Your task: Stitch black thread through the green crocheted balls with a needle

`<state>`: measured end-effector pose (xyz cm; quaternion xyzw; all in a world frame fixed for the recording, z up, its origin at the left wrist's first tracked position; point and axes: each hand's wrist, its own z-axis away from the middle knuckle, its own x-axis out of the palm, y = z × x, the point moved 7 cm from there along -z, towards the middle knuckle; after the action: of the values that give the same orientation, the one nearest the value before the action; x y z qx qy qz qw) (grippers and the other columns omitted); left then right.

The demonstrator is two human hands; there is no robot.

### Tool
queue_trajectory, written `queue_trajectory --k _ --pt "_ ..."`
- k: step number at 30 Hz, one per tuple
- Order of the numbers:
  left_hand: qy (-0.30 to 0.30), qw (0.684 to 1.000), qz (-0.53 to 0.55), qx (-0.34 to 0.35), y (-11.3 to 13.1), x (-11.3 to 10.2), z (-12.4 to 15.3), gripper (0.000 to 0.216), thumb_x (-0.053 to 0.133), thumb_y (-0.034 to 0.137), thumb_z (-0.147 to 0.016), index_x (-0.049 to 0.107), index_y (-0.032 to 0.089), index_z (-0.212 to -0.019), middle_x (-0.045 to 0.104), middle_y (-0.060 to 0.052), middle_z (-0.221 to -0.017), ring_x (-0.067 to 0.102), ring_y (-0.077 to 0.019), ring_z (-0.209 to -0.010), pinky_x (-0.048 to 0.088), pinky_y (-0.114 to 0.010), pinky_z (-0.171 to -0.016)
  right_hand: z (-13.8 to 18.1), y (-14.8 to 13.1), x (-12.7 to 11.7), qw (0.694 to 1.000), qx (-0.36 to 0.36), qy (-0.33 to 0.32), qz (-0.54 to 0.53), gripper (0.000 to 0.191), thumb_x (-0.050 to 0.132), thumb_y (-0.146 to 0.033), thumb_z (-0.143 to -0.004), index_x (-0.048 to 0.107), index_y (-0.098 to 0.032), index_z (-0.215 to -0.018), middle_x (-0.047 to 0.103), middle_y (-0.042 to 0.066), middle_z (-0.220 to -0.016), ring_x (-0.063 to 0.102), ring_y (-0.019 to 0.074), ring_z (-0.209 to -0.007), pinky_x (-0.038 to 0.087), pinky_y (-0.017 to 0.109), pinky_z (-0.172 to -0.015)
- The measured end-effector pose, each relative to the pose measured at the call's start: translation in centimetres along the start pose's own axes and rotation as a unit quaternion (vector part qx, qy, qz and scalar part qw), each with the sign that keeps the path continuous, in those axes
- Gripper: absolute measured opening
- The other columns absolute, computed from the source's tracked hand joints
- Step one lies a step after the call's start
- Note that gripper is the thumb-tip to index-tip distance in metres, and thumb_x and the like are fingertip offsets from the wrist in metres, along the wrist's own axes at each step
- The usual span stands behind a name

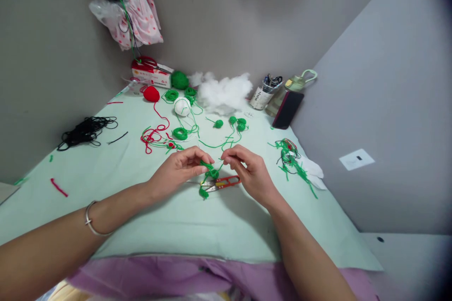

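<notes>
Between the thumb and fingers of my left hand (185,164) is a small green crocheted piece (211,172), part of which dangles below the fingers. My right hand (247,167) pinches a strand of green yarn (221,165) that runs to the piece. Whether a needle or hook is in those right fingers is too small to tell. Under the hands, orange-handled thread snips (226,181) lie on the pale green cloth, blades pointing left. Several small green crocheted balls (241,124) sit beyond my hands with yarn tails.
White stuffing (226,91), a white yarn ball (182,106), a red yarn ball (151,94) and a green yarn ball (180,80) lie at the back. Black yarn (86,132) is at left. A phone (288,110) leans by a pen cup (263,95); green scraps (291,157) lie right.
</notes>
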<state>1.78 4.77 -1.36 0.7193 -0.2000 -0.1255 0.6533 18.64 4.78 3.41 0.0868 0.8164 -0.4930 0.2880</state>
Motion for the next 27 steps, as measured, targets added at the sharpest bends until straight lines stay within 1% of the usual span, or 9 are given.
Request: queue_trajectory --k 5,12,17,19,22,24,27 --pt "-0.012 1.000 -0.005 0.004 0.2 0.2 0.1 0.010 0.068 0.025 -0.091 0.067 0.019 -0.100 0.066 -0.003 -0.105 0.061 -0.0161 -0.097 0.045 -0.028 -0.088 -0.1 -0.1 0.1 1.000 0.002 -0.005 -0.009 0.015 0.053 -0.021 -0.101 0.064 -0.020 -0.091 0.061 0.002 -0.083 0.055 0.0117 -0.072 0.043 0.025 -0.068" --pt "-0.010 1.000 -0.011 0.007 0.4 0.3 0.0 0.011 0.067 0.026 -0.090 0.067 0.019 -0.098 0.065 -0.004 -0.101 0.060 -0.0180 -0.095 0.046 -0.030 -0.086 0.0 -0.1 0.2 1.000 0.005 -0.017 0.001 0.016 0.051 -0.022 -0.101 0.064 -0.020 -0.092 0.062 0.003 -0.084 0.056 0.0134 -0.074 0.044 0.026 -0.069" --pt "-0.019 1.000 -0.016 -0.006 0.1 0.4 0.2 0.013 0.066 0.028 -0.091 0.067 0.019 -0.101 0.066 -0.004 -0.101 0.060 -0.0184 -0.094 0.046 -0.030 -0.085 0.0 -0.5 0.5 1.000 -0.001 -0.028 0.003 0.017 0.050 -0.021 -0.100 0.064 -0.020 -0.090 0.063 0.003 -0.083 0.057 0.0138 -0.076 0.044 0.026 -0.069" --pt "-0.024 0.999 -0.017 -0.019 -0.1 0.5 0.2 0.015 0.066 0.029 -0.091 0.068 0.019 -0.102 0.066 -0.004 -0.100 0.060 -0.0185 -0.093 0.046 -0.030 -0.084 0.0 -0.4 0.6 0.999 0.011 -0.036 -0.012 0.017 0.051 -0.020 -0.099 0.064 -0.020 -0.089 0.063 0.002 -0.083 0.058 0.0134 -0.076 0.044 0.026 -0.070" --pt "-0.036 0.999 -0.018 -0.035 -0.3 0.6 0.2 0.018 0.064 0.032 -0.092 0.067 0.019 -0.104 0.066 -0.004 -0.097 0.060 -0.0188 -0.091 0.047 -0.030 -0.081 -0.1 0.1 1.0 0.996 0.049 -0.047 -0.060 0.015 0.053 -0.022 -0.098 0.065 -0.019 -0.089 0.062 0.001 -0.082 0.057 0.0124 -0.075 0.044 0.024 -0.070" --pt "-0.042 0.998 -0.016 -0.036 -0.4 0.7 0.2 0.018 0.064 0.032 -0.092 0.066 0.018 -0.103 0.065 -0.004 -0.095 0.059 -0.0188 -0.090 0.047 -0.030 -0.080 -0.1 0.4 1.3 0.992 0.072 -0.055 -0.093 0.015 0.054 -0.024 -0.097 0.064 -0.018 -0.088 0.062 0.000 -0.080 0.057 0.0120 -0.074 0.044 0.024 -0.069" --pt "-0.044 0.998 -0.014 -0.035 -0.4 0.7 0.2 0.016 0.065 0.032 -0.092 0.066 0.018 -0.101 0.063 -0.004 -0.095 0.058 -0.0185 -0.090 0.046 -0.030 -0.081 0.0 0.5 2.0 0.986 0.085 -0.077 -0.120 0.016 0.055 -0.028 -0.097 0.064 -0.018 -0.088 0.061 0.000 -0.078 0.056 0.0118 -0.072 0.044 0.024 -0.068"
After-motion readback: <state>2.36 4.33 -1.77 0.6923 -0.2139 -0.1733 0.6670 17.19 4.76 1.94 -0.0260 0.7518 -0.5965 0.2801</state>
